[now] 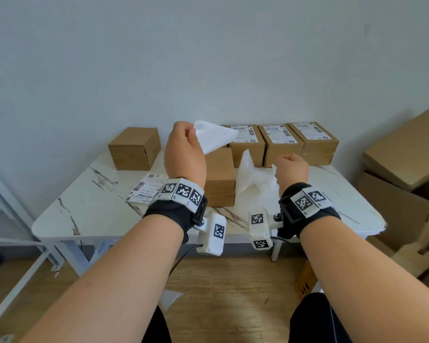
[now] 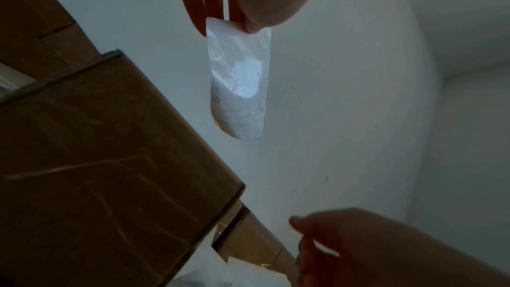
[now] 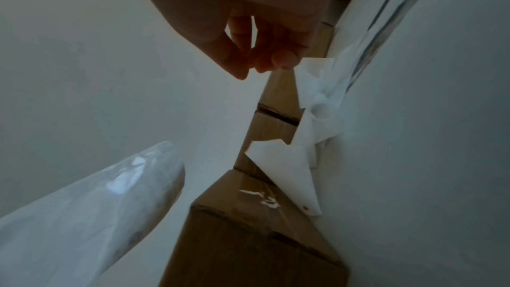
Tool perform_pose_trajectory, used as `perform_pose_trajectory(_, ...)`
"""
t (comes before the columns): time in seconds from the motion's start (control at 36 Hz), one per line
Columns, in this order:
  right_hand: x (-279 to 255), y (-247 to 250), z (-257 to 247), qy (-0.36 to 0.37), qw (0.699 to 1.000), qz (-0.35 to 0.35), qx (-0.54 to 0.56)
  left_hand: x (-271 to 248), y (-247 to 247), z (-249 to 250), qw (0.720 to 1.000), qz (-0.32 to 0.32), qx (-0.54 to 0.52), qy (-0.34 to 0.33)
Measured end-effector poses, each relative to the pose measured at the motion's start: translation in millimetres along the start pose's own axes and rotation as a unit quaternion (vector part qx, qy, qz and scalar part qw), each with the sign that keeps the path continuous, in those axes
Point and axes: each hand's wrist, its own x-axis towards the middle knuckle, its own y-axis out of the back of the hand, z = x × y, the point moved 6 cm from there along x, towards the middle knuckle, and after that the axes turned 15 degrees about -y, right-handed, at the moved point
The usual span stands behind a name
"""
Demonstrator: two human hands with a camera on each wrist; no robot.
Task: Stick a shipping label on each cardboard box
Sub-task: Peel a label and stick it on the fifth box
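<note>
Shipping label point(image 1: 214, 136), blank side up, pinched by one edge between thumb and fingers of the left hand point(image 1: 183, 151), raised over the counter point(image 1: 89, 201); its print is hidden. Right hand point(image 1: 291, 170) curled beside crumpled backing paper point(image 1: 254, 180); whether it grips the paper cannot be told. Unlabelled cardboard box point(image 1: 219, 179) mid-counter, partly behind the left wrist. Another bare box point(image 1: 134, 148) at the far left edge. Three labelled boxes point(image 1: 282, 143) along the far edge. Spare label sheets point(image 1: 145, 188) lie near the left edge.
</note>
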Motion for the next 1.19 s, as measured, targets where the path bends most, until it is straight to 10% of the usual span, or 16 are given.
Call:
perform_pose_trajectory(0.28, -53.1, -33.1, -35.9, 0.053, 0.980, -0.191, 0.013, -1.5, -1.9, 19.0, 0.991, -0.021, 0.001, -0.134)
perform_pose_trajectory(0.78, -58.9, -38.9, -35.0, 0.001, 0.984, -0.179, 0.010, -9.1, 0.8, 25.9, 0.979, -0.049, -0.049, -0.194)
perform_pose_trajectory(1.19, -54.9, -32.4, -37.8, 0.063, 0.990, -0.111, 0.057, -13.1, -7.9, -1.4, 0.983, -0.147, -0.062, -0.093)
